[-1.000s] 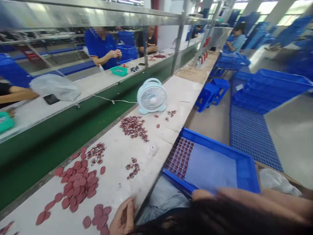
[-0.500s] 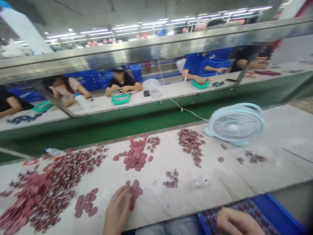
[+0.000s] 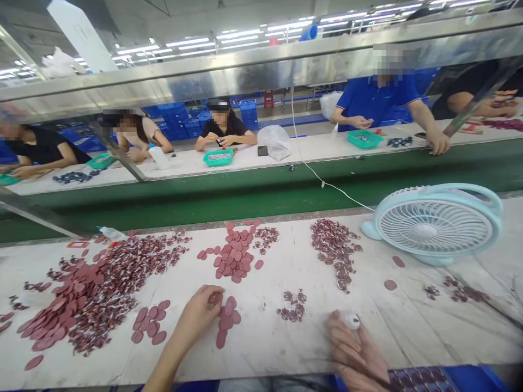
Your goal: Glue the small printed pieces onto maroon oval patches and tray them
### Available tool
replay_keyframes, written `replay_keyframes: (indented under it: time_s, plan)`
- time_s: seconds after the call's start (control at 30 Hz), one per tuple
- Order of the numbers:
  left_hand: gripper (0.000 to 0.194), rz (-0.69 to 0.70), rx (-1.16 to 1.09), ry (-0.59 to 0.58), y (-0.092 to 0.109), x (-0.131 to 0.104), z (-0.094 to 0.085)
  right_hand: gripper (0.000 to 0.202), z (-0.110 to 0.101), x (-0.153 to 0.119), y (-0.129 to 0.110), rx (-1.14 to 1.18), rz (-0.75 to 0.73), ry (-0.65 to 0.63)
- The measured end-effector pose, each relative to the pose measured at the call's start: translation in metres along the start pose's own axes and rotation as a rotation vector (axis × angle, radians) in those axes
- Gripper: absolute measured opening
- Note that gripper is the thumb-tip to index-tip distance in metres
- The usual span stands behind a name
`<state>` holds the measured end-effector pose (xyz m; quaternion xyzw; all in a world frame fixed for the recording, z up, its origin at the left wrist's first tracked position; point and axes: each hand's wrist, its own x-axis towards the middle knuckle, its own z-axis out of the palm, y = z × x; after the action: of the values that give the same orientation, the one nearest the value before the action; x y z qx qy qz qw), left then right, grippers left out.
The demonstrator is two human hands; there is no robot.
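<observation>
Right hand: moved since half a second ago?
Yes. Against the fixed table, the right hand went forward and left, from over the blue tray to the small white object.

Reddish oval discs [image 3: 226, 321] lie overlapping; rightward, a rounded white object [image 3: 349, 319].

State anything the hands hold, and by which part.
Left hand: nothing visibly held. Right hand: at the round white object; whether gripped, and where, cannot be told.
</observation>
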<state>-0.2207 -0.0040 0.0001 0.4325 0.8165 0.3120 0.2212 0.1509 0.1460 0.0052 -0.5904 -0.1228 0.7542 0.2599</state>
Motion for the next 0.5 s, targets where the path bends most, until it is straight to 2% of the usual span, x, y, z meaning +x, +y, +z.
replay_keyframes:
  time_s: [0.07,0.1,0.2,0.33,0.4,0.5]
  plan:
    - [0.024,-0.023,-0.032,-0.015,0.0,0.003,0.0,0.024,-0.003,0.005,0.006,0.091,-0.117,-0.209]
    - [0.02,-0.036,-0.051,-0.021,0.0,0.004,0.0,0.026,-0.005,0.006,0.009,0.099,-0.15,-0.261]
    - [0.016,-0.089,-0.116,-0.009,0.001,0.002,-0.004,0.038,-0.009,0.005,0.016,0.066,-0.143,-0.26]
    - [0.039,-0.181,-0.278,0.016,0.003,-0.012,-0.012,0.038,-0.01,-0.004,0.021,0.194,-0.046,-0.343]
    - [0.045,-0.221,-0.45,-0.04,0.009,-0.026,-0.007,0.039,-0.007,-0.01,0.023,0.236,-0.007,-0.378]
    - [0.043,-0.354,-0.92,-0.128,0.027,-0.053,0.017,0.04,0.002,-0.018,0.026,0.225,-0.005,-0.38]
